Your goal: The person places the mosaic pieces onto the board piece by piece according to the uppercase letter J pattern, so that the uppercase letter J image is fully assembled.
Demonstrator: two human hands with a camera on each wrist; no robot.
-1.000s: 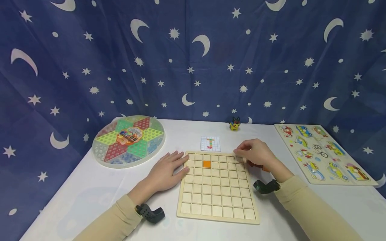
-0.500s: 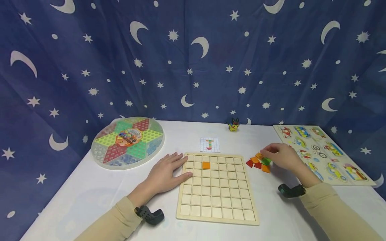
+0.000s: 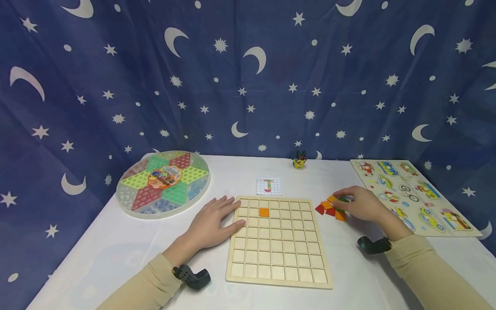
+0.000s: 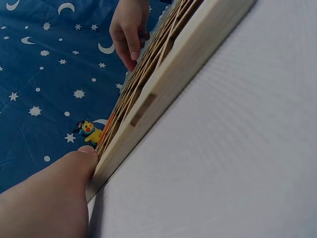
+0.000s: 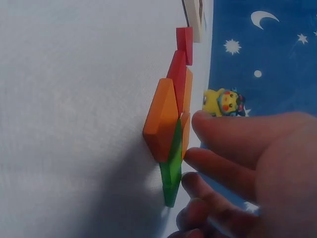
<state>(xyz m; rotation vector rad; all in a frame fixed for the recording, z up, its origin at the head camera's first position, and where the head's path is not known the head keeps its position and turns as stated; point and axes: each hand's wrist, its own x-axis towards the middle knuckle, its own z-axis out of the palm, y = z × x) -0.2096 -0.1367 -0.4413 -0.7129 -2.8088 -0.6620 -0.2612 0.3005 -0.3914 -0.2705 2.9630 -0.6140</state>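
Note:
A wooden grid board (image 3: 280, 246) lies on the table with one orange square tile (image 3: 264, 212) in an upper cell. My left hand (image 3: 213, 221) rests flat at the board's left edge, thumb over its rim; the left wrist view shows that thumb (image 4: 81, 161) against the side. Right of the board, my right hand (image 3: 360, 203) reaches over a small pile of tiles, its fingertips right at them. In the right wrist view the pile shows an orange tile (image 5: 162, 121), green pieces (image 5: 172, 166) and red pieces (image 5: 177, 74). The hand partly hides the green pieces in the head view.
A pattern card (image 3: 269, 185) lies behind the board. Farther back stands a small yellow figure (image 3: 299, 160). At left is a round Chinese checkers board (image 3: 164, 183), at right a picture puzzle board (image 3: 412, 198). A starry blue cloth (image 3: 232, 64) hangs behind.
My right hand has moved right from the board's upper right corner to the tile pile, then slightly lower over the green pieces. My left hand stays at the board's edge.

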